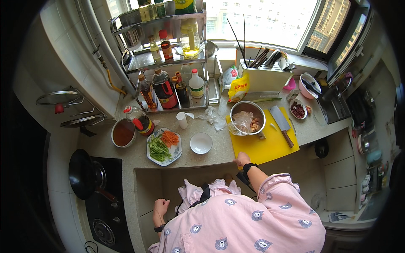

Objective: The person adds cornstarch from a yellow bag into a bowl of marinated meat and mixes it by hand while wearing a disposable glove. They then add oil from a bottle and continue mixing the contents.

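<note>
My left hand [161,207] hangs below the counter's front edge, fingers curled, with nothing seen in it. My right hand [242,159] is at the near left corner of a yellow cutting board [262,151]; its fingers are bunched, and whether they grip the board is unclear. On the board stands a steel pot [263,110] holding meat pieces [254,125] and a crumpled clear plastic bag [242,121]. Right of the pot lies a cleaver [278,118] with a wooden handle. To the left are an empty white bowl [201,143] and a plate [171,159] of sliced green vegetable [158,148] and carrot strips [170,138].
A bowl of reddish-brown liquid [123,132] and a sauce bottle [142,121] stand left, near a wok [80,174] on the gas stove [109,205]. Behind are a bottle rack [177,109], a utensil holder [265,79], a scallion [265,99] and a small dish of dark red pieces [298,109].
</note>
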Available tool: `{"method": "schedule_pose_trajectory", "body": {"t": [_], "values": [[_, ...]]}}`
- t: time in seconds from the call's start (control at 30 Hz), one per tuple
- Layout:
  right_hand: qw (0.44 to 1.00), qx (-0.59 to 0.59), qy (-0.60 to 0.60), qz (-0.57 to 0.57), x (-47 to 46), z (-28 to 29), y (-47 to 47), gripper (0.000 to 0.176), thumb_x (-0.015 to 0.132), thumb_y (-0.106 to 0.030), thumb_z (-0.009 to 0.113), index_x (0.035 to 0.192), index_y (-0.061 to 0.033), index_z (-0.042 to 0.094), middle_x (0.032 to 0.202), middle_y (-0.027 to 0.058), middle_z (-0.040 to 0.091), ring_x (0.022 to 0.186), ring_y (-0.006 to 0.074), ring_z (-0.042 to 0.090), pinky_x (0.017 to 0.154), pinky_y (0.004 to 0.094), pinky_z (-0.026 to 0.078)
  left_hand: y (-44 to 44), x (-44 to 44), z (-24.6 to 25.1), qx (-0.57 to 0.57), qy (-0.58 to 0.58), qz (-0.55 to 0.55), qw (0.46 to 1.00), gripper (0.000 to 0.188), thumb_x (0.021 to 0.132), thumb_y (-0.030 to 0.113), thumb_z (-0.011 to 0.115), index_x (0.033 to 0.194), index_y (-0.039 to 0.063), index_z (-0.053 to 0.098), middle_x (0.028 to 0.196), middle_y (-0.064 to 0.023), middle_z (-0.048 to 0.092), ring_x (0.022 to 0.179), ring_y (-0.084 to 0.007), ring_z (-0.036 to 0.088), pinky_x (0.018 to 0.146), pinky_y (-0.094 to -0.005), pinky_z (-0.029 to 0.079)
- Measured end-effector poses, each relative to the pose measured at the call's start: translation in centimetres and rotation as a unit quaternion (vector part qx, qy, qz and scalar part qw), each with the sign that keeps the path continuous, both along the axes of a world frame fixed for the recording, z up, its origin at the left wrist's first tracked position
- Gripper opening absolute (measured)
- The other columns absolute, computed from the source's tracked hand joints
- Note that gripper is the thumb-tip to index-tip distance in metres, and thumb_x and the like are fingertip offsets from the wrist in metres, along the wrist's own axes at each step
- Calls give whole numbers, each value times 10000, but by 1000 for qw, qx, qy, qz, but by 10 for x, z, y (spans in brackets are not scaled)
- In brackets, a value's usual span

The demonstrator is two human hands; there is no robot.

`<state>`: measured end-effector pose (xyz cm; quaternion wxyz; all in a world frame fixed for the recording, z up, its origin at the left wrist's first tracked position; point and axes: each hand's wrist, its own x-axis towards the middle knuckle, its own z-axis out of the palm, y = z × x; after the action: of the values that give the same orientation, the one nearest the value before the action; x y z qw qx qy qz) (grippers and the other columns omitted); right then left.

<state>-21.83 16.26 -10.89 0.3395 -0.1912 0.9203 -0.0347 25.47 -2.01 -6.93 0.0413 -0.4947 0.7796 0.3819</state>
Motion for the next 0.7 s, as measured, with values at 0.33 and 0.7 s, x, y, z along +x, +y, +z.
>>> {"method": "schedule_pose_trajectory", "body": {"t": [0.33, 0.7], "values": [[999, -20, 24, 9, -2, -16, 4, 342, 769, -341, 705, 666, -14, 706, 681, 114, 694, 690, 263, 688, 708, 379, 543, 1, 6, -13, 28, -5, 10, 1000, 201, 863, 134, 601, 747, -13, 673, 691, -168, 658, 646, -284, 657, 623, -382, 514], [1000, 11, -22, 6, -4, -15, 5, 391, 758, -398, 739, 946, -55, 726, 978, 161, 707, 936, 337, 673, 792, 417, 537, 5, 12, -15, 50, 44, 27, 997, 37, 763, -18, 680, 799, -10, 683, 684, -100, 665, 603, -152, 626, 566, -295, 516]]}}
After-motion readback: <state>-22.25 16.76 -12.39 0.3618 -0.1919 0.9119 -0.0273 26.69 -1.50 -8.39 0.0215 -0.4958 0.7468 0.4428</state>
